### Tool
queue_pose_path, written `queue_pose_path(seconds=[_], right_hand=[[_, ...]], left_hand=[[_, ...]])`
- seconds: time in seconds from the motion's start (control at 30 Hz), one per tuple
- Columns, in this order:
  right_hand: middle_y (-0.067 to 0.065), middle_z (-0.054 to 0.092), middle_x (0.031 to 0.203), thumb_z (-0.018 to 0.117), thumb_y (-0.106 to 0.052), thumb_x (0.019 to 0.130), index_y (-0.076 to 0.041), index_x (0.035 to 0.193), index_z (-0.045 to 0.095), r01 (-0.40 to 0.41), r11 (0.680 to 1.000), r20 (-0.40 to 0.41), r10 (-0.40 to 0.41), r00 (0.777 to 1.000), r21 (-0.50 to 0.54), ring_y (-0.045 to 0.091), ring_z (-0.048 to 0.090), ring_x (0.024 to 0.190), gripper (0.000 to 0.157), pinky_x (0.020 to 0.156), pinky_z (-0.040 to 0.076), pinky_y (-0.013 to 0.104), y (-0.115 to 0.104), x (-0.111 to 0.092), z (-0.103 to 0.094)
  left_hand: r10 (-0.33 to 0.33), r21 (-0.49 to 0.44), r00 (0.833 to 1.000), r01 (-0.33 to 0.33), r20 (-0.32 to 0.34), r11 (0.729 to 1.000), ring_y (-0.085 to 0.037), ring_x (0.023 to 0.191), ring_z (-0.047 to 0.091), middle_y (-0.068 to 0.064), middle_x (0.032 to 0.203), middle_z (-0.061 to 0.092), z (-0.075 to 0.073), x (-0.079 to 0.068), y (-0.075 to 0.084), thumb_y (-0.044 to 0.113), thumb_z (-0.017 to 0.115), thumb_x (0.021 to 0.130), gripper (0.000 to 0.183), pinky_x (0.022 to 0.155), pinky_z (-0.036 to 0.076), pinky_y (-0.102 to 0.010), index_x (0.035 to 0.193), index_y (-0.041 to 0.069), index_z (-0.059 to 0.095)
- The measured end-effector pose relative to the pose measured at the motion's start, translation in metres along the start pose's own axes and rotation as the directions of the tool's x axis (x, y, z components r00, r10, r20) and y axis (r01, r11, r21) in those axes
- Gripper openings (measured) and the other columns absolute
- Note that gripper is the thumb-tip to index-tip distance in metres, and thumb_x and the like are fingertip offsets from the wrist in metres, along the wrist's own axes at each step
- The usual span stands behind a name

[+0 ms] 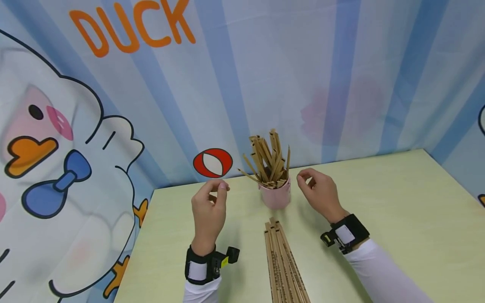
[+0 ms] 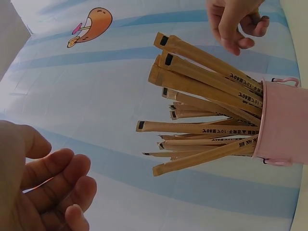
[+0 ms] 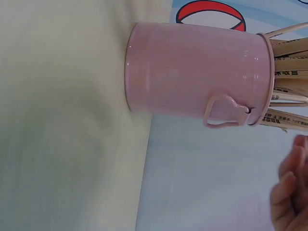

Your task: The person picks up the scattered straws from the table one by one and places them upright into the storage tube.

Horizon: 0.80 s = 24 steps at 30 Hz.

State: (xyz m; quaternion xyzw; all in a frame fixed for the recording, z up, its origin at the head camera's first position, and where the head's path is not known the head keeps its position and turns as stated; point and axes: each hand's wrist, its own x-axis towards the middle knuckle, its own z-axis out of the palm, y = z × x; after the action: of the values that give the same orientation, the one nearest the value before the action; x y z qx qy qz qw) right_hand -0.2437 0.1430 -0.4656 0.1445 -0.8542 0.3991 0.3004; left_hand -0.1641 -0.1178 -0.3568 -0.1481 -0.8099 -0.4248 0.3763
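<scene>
A pink metal bucket (image 1: 275, 199) with small side handles stands upright near the table's back edge. Brown paper-wrapped straws (image 1: 265, 155) with black print fan out of its top, several leaning over the rim. My left hand (image 1: 209, 212) hovers left of the bucket, fingers loosely bent and holding nothing; the left wrist view shows its bare fingertips (image 2: 79, 180) apart from the straws. On the other side, my right hand (image 1: 320, 192) is raised close by the bucket's rim, its fingers also loosely curled around nothing.
A bundle of long paper-wrapped straws (image 1: 282, 265) lies on the pale yellow table (image 1: 409, 219) in front of the bucket, running toward me. Behind the table hangs a blue-striped cloth (image 1: 276, 63) with a printed duck.
</scene>
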Motion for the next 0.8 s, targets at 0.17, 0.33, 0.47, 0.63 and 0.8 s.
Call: queue_pose_path(seconds=[0.17, 0.33, 0.47, 0.63, 0.8], right_hand=[[0.000, 0.065, 0.084, 0.052, -0.036, 0.093, -0.012, 0.099, 0.067, -0.083, 0.996, 0.224, 0.086, 0.971, -0.025, 0.009, 0.054, 0.060, 0.029, 0.053, 0.044, 0.031, -0.002, -0.020, -0.015], [-0.001, 0.067, 0.089, 0.051, -0.042, 0.093, -0.013, 0.101, 0.067, -0.115, 0.991, 0.368, 0.130, 0.921, -0.063, 0.007, 0.055, 0.064, 0.034, 0.055, 0.045, 0.030, -0.009, -0.028, -0.026], [-0.001, 0.067, 0.092, 0.051, -0.042, 0.093, -0.013, 0.104, 0.067, -0.116, 0.990, 0.397, 0.137, 0.908, -0.076, 0.008, 0.057, 0.067, 0.035, 0.057, 0.046, 0.030, -0.018, -0.027, -0.035], [0.000, 0.067, 0.094, 0.050, -0.043, 0.093, -0.012, 0.106, 0.066, -0.122, 0.990, 0.405, 0.141, 0.903, -0.072, 0.009, 0.058, 0.069, 0.037, 0.058, 0.047, 0.031, -0.025, -0.027, -0.043], [0.000, 0.067, 0.095, 0.049, -0.045, 0.093, -0.012, 0.107, 0.066, -0.123, 0.989, 0.415, 0.146, 0.898, -0.083, 0.010, 0.058, 0.071, 0.039, 0.060, 0.047, 0.031, -0.024, -0.028, -0.044]], left_hand=[[-0.022, 0.004, 0.999, 0.022, 0.030, 1.000, -0.016, 0.072, 0.056, -0.008, 0.077, 0.066, 0.010, -0.005, -0.020, 0.010, 0.055, 0.092, 0.015, 0.053, 0.046, -0.036, 0.085, 0.002, 0.066], [-0.013, 0.023, 0.996, 0.011, 0.084, 1.000, -0.009, 0.074, 0.056, 0.000, 0.080, 0.066, 0.017, -0.010, -0.033, 0.021, 0.054, 0.093, 0.019, 0.054, 0.046, -0.031, 0.088, 0.009, 0.067], [-0.012, 0.061, 0.989, 0.003, 0.149, 0.998, -0.006, 0.074, 0.054, 0.003, 0.079, 0.065, 0.021, -0.014, -0.035, 0.026, 0.053, 0.094, 0.020, 0.054, 0.045, -0.028, 0.090, 0.012, 0.067], [-0.074, 0.151, 0.968, 0.038, 0.239, 0.988, -0.006, 0.068, 0.052, 0.005, 0.078, 0.064, 0.029, -0.024, -0.035, 0.030, 0.052, 0.093, 0.021, 0.052, 0.043, -0.028, 0.090, 0.015, 0.067], [-0.206, 0.293, 0.900, 0.092, 0.385, 0.952, -0.005, 0.058, 0.050, 0.010, 0.071, 0.059, 0.043, -0.041, -0.037, 0.032, 0.053, 0.091, 0.019, 0.047, 0.040, -0.025, 0.086, 0.019, 0.065]])
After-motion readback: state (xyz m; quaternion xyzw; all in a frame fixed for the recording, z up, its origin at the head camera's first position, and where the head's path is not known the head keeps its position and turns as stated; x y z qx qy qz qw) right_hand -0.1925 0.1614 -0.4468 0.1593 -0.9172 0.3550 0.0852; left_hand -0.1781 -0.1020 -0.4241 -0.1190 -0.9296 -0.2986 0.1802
